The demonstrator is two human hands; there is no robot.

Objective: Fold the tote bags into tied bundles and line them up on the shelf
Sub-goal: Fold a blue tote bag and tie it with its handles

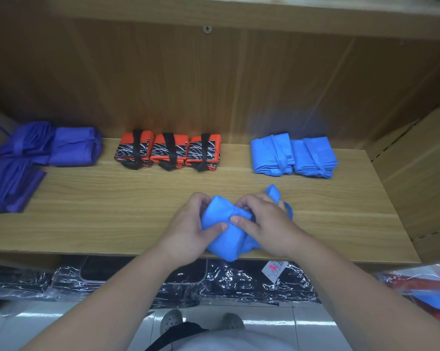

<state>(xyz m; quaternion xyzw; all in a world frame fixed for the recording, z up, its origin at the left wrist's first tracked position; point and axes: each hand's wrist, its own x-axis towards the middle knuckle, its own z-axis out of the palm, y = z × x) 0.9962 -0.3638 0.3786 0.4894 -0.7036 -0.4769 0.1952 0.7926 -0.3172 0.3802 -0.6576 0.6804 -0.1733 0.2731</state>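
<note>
A light blue tote bag (226, 224), folded into a thick wad, lies at the front edge of the wooden shelf (112, 211). My left hand (191, 229) grips its left side, thumb on top. My right hand (267, 224) presses on its right side, with the bag's handle strap (274, 192) looping out behind the fingers. Two tied light blue bundles (292, 155) stand at the back right. Three tied orange and black bundles (168, 152) stand in a row at the back middle. Three purple folded bags (46, 148) lie at the left.
The shelf's back panel (213, 84) and right side wall (421, 173) close the space in. Below the shelf's front edge lie dark bags in clear plastic wrap (213, 282) with a price tag (274, 269). Red and blue packed goods (426, 290) sit at lower right.
</note>
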